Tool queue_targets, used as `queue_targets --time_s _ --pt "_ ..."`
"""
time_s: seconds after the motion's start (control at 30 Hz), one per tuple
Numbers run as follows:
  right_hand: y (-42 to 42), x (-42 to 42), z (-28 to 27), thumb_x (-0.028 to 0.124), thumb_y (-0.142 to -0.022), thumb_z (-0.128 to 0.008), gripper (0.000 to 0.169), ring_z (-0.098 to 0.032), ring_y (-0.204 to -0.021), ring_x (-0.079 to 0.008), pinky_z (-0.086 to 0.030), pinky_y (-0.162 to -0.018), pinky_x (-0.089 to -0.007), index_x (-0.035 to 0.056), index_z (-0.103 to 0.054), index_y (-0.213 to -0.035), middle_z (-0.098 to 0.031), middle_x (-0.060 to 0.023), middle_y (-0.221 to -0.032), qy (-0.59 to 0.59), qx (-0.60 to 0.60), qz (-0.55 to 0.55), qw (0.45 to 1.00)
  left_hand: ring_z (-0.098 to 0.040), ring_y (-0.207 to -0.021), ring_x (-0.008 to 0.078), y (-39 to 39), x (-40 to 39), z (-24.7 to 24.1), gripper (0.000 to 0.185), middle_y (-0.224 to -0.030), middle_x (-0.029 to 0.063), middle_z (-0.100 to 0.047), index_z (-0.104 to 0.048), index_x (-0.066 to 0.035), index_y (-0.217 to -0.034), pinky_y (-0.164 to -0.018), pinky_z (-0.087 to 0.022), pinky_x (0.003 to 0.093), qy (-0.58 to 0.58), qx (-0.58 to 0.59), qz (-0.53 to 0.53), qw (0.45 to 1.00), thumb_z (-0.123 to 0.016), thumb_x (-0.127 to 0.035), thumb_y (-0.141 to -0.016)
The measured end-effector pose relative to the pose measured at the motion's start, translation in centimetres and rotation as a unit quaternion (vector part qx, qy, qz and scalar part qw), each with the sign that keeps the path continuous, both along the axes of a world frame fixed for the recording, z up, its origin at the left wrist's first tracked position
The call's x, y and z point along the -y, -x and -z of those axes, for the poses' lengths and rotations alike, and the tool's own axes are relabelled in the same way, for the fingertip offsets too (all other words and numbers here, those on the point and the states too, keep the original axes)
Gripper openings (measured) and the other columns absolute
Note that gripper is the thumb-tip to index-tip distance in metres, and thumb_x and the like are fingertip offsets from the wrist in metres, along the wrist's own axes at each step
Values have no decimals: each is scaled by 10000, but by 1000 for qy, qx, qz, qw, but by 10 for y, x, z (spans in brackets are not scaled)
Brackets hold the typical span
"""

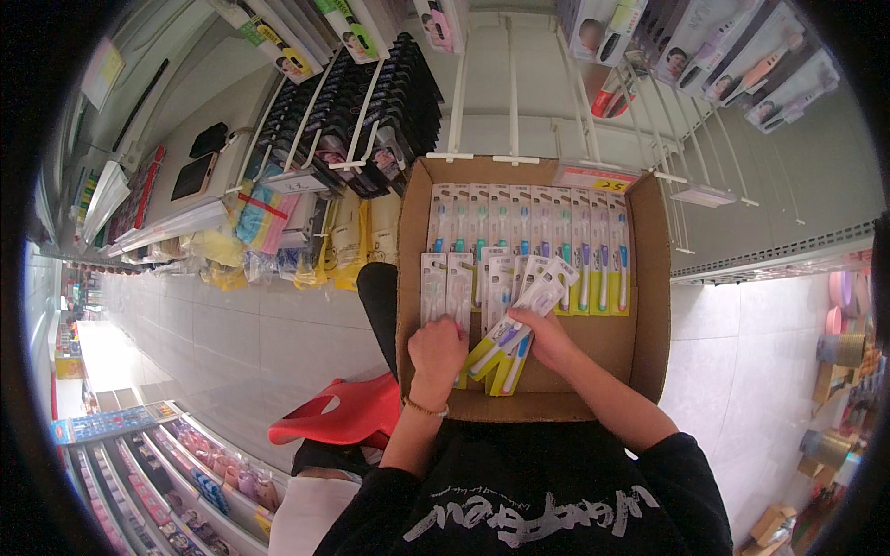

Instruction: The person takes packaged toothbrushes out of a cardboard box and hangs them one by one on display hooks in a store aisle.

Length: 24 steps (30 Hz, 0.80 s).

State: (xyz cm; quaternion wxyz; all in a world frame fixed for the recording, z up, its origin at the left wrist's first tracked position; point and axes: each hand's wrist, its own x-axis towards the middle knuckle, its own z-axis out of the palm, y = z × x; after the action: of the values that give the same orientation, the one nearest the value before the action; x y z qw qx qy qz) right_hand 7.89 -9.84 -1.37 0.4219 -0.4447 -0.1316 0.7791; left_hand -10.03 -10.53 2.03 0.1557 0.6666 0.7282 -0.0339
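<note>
A cardboard box (650, 278) sits in front of me with toothbrushes in clear blister packs inside. Along its far side several packs (542, 215) form a side-by-side row, with yellow-green lower ends. My right hand (549, 337) holds a tilted toothbrush pack (532, 306) between thumb and fingers, and other packs lie under and beside it. At the near left of the box, my left hand (437, 351) has its fingers curled over the lower part of a toothbrush pack (457, 288). Another pack (433, 285) lies alongside; its lower end is hidden by that hand.
White display hooks (514, 104) jut out above the box's far edge. Black packs (375, 118) hang at the left, and larger toothbrush packs (751, 62) at the upper right. A phone (195, 176) lies on a shelf. On the tiled floor stands a red plastic stool (341, 413).
</note>
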Motion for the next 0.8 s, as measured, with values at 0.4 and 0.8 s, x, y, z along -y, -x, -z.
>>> queue_targets --time_s 0.4,0.8 --pt "-1 0 -2 140 -805 -655 354 -590 -906 -187 -482 -795 -333 23 -502 -1102 -590 -71 -980 6 5 -4 1000 -652 -675 325 3 2 -1 193 -710 167 -641 -622 -39 -772 -615 -529 427 -2 -6 1 1000 -628 -231 -747" --pt "0 1 1 127 -802 -656 369 -580 -923 -183 -478 -798 -330 29 -491 -1118 -584 -69 -988 -1 -2 -3 1000 -637 -675 351 0 -5 -3 208 -716 164 -639 -599 -52 -790 -607 -515 444 -33 73 14 997 -584 -258 -813"
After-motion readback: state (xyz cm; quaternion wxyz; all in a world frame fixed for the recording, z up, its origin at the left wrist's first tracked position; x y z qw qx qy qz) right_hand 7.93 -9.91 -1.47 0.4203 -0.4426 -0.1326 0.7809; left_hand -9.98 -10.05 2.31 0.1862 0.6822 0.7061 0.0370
